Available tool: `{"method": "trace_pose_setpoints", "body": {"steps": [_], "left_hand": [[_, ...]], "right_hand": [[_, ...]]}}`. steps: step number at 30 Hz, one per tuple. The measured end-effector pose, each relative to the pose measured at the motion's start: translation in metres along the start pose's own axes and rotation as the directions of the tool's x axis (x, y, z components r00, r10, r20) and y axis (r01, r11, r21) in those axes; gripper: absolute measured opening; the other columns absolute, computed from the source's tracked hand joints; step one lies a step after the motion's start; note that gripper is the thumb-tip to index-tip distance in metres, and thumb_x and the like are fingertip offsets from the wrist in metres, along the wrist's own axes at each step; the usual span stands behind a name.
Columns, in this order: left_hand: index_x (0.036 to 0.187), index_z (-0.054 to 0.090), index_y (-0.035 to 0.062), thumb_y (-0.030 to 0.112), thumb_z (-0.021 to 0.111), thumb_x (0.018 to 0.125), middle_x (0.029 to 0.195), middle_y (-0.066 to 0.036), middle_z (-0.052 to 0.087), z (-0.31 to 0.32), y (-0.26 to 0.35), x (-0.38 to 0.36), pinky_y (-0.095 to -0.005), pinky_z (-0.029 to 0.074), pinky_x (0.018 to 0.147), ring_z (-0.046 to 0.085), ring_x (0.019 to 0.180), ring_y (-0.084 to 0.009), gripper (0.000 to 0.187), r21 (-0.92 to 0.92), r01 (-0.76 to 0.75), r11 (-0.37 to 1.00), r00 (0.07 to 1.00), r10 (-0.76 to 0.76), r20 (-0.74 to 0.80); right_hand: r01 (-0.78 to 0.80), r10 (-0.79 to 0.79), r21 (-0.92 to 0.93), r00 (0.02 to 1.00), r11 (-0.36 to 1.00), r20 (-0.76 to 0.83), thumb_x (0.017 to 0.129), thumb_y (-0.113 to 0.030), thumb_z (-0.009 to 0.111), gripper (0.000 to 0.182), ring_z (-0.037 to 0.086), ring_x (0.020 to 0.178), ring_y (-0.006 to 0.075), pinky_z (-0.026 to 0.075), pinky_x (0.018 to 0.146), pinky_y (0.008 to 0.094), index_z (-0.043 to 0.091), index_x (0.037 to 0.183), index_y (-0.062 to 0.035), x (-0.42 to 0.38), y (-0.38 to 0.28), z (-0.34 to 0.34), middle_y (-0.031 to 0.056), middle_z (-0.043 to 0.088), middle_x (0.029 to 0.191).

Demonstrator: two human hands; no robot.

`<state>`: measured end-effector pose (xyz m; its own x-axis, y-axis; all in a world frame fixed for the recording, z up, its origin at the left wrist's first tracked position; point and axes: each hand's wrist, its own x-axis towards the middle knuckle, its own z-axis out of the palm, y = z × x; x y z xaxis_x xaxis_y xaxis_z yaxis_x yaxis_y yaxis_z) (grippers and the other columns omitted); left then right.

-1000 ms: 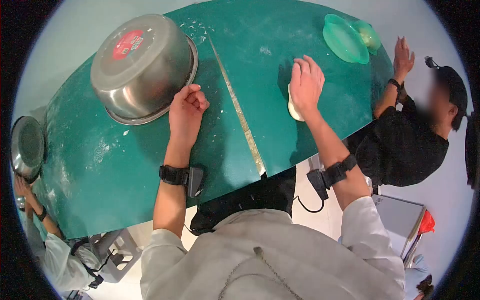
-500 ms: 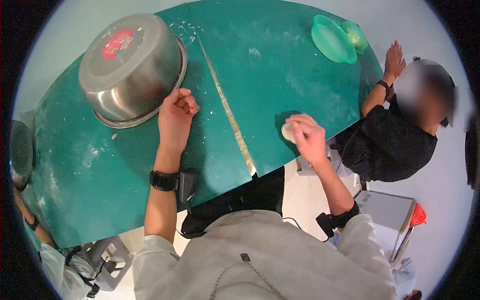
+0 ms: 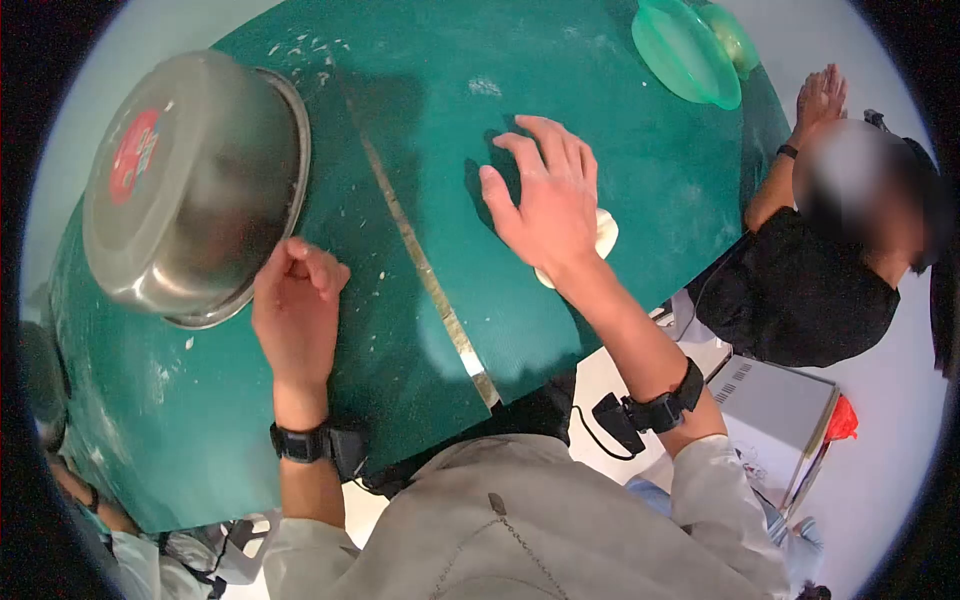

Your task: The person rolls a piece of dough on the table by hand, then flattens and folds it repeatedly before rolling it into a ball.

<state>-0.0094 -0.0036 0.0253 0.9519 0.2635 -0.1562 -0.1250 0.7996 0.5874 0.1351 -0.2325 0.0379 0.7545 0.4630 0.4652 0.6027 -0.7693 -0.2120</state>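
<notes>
An upturned stainless steel basin [image 3: 215, 170] with a red label stands tipped on the green table [image 3: 440, 160]. My left hand [image 3: 300, 300] is at its near rim, fingers curled and closed at the edge, the contact partly hidden. My right hand [image 3: 548, 195] is open, palm down with its fingers spread toward the middle of the table. A pale, flattened piece of dough [image 3: 605, 234] shows from under the heel of this hand and wrist, mostly covered by them.
A light metallic strip [image 3: 425, 275] runs along a seam in the table. White flecks and flour smears mark the surface. Green plastic bowls [image 3: 688, 55] stand at the far right. A person in black [image 3: 800, 290] sits at the right edge, one hand raised; another person's arm [image 3: 85, 490] shows at lower left.
My right hand has gone from pinching at the dough to spread out above it, reaching further forward. The basin appears tipped more to the left, with my left hand still at its rim. The view has shifted.
</notes>
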Motion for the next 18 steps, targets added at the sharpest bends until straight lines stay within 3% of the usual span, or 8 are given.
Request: {"method": "trace_pose_setpoints", "body": {"steps": [6,13,18], "left_hand": [[0.093,0.057,0.0077,0.024,0.041,0.103,0.070,-0.003,0.049,-0.001,0.002,0.003,-0.0321,0.032,0.068,0.041,0.066,-0.0159,0.025,-0.064,0.010,0.998,1.000,-0.010,0.014],[0.095,0.058,0.0075,0.023,0.041,0.103,0.070,-0.003,0.049,0.002,0.000,0.007,-0.0315,0.033,0.069,0.042,0.067,-0.0163,0.025,-0.021,0.011,1.000,1.000,-0.011,0.025],[0.098,0.060,0.0061,0.022,0.045,0.100,0.075,-0.004,0.052,-0.009,0.000,0.009,-0.0326,0.036,0.073,0.045,0.070,-0.0173,0.022,-0.025,0.017,1.000,0.993,-0.014,0.114]], "right_hand": [[0.019,-0.011,0.072,0.993,0.997,-0.118,0.086,-0.026,0.063,0.022,0.056,0.112,0.0299,0.037,0.101,0.0469,0.067,0.098,-0.0087,0.009,0.008,0.012,0.0107,0.062,0.114],[-0.035,0.056,0.092,0.971,0.995,-0.232,0.087,-0.028,0.061,0.021,0.057,0.111,0.0298,0.036,0.101,0.0467,0.070,0.094,-0.0102,0.018,0.016,0.028,0.0095,0.064,0.114],[-0.078,0.092,0.065,0.964,0.995,-0.248,0.088,-0.033,0.059,0.026,0.057,0.111,0.0285,0.036,0.101,0.0465,0.072,0.094,-0.0110,0.018,0.016,0.032,0.0088,0.066,0.111]]}}
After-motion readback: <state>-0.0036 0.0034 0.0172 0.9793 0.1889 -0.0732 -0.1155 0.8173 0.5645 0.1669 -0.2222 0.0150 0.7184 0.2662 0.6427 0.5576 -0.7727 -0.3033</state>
